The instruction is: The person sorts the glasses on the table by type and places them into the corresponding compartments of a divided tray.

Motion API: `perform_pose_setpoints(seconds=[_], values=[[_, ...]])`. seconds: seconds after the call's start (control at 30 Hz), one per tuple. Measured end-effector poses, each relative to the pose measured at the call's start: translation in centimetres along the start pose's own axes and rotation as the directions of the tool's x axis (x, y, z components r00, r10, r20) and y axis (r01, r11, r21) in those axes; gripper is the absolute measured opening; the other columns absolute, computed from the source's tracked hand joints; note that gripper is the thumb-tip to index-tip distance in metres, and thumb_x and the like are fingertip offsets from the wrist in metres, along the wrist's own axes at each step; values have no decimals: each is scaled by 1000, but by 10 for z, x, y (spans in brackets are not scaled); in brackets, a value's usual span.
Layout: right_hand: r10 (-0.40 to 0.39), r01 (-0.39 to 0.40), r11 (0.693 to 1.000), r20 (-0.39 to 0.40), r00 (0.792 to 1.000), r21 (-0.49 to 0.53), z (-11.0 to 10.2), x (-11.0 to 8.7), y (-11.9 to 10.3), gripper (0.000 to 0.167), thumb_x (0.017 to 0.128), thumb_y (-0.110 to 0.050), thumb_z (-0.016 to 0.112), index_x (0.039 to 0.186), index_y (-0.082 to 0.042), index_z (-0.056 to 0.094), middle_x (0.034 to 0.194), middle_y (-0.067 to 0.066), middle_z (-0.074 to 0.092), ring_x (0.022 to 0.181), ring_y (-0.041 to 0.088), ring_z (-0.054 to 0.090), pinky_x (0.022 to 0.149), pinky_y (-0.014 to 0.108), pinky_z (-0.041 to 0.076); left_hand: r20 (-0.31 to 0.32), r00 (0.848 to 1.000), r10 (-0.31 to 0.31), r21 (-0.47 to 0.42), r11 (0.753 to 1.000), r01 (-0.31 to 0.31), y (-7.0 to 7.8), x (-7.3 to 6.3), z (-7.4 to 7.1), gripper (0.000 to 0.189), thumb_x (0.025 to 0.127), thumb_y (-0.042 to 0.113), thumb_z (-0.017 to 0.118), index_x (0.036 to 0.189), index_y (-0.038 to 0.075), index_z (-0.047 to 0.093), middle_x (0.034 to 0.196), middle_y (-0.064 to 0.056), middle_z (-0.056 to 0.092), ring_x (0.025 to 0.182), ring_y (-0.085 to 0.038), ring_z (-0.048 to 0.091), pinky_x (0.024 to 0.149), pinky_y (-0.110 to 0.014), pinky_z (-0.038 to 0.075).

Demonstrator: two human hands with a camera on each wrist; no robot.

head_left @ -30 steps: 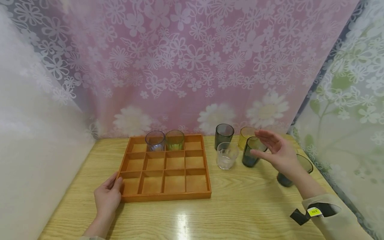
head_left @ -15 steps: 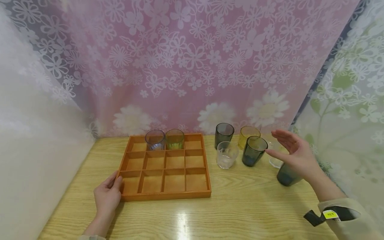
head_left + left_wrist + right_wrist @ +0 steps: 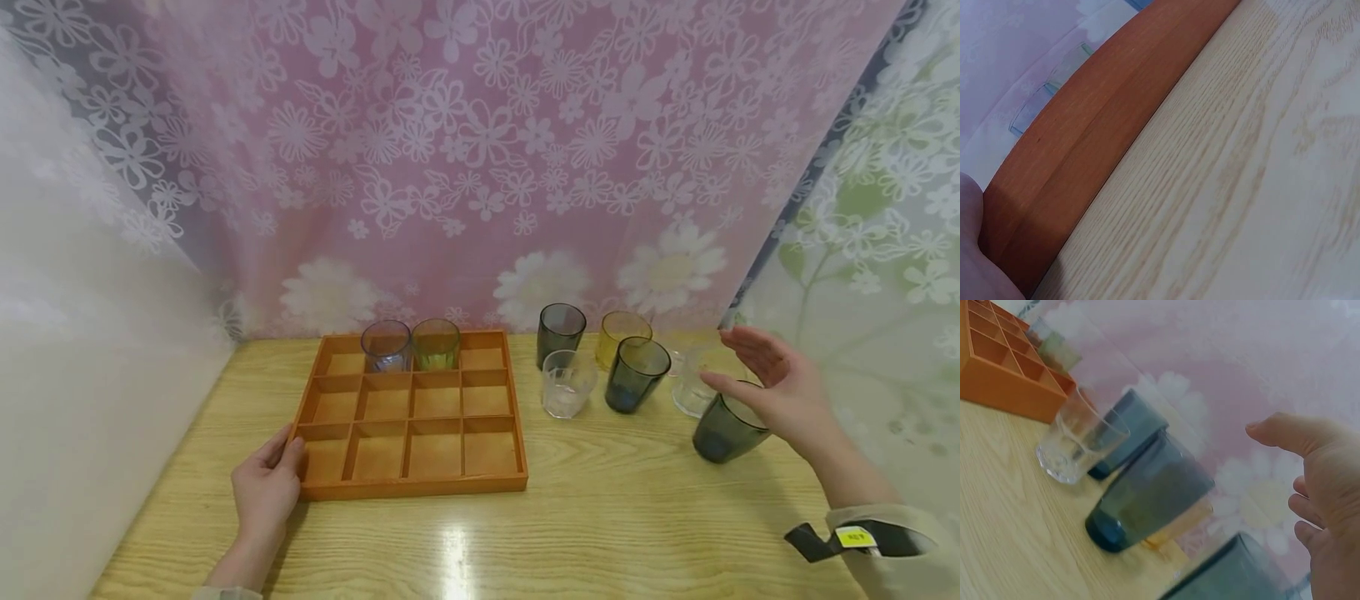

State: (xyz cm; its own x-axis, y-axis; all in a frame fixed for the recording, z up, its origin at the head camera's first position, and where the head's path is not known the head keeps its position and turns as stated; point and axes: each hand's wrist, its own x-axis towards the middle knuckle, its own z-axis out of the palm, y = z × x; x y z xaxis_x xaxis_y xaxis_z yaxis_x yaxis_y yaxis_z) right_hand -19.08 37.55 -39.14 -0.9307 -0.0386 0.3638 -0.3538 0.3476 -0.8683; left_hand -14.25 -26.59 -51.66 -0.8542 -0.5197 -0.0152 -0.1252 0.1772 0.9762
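Note:
My left hand (image 3: 266,485) holds the left side of a wooden tray (image 3: 412,485) near its front corner; most of its fingers are hidden in the left wrist view. A bluish glass (image 3: 387,350) and a green glass (image 3: 437,348) stand side by side in the tray's back row. At the right, my right hand (image 3: 787,396) hovers with thumb and fingers spread, just over a dark grey glass (image 3: 726,435). In the right wrist view nothing lies between the thumb and fingers; whether they touch that glass's rim cannot be told.
Between tray and right hand stand a clear glass (image 3: 567,390), a dark glass (image 3: 551,342), a yellow glass (image 3: 615,337) and another dark glass (image 3: 630,383). Another clear glass (image 3: 688,392) is partly covered by the hand. A flowered curtain (image 3: 450,167) hangs behind the table.
My right hand has moved rightward, from beside the middle dark glass to over the rightmost dark glass. My left hand and the tray have stayed in place.

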Motion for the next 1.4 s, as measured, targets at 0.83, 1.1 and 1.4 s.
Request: perform_pose_setpoints(seconds=[0.83, 1.1, 1.4], values=[[67, -76, 980, -53, 996, -182, -34, -34, 47, 79, 90, 10, 80, 159, -8, 44, 144, -15, 56, 130, -8, 51, 102, 8, 41, -11, 1000, 29, -13, 999, -29, 3, -1, 2, 42, 105, 14, 68, 144, -2, 63, 139, -21, 63, 95, 18, 59, 84, -6, 48], [70, -65, 992, -41, 997, 105, -26, -50, 63, 76, 90, 20, 73, 156, -6, 47, 146, -7, 59, 127, -1, 57, 100, 10, 45, -5, 1000, 26, -7, 1000, -26, 2, -1, 3, 41, 106, 13, 68, 144, -1, 63, 139, -20, 63, 94, 19, 59, 83, -6, 48], [76, -55, 970, -80, 994, 235, -14, -59, 77, 73, 88, 22, 72, 152, -5, 48, 140, 5, 61, 119, 6, 63, 93, 16, 53, -10, 1000, 17, 54, 998, -16, 2, -1, 1, 41, 106, 18, 68, 145, 2, 64, 139, -17, 64, 121, -10, 63, 84, -6, 48]])
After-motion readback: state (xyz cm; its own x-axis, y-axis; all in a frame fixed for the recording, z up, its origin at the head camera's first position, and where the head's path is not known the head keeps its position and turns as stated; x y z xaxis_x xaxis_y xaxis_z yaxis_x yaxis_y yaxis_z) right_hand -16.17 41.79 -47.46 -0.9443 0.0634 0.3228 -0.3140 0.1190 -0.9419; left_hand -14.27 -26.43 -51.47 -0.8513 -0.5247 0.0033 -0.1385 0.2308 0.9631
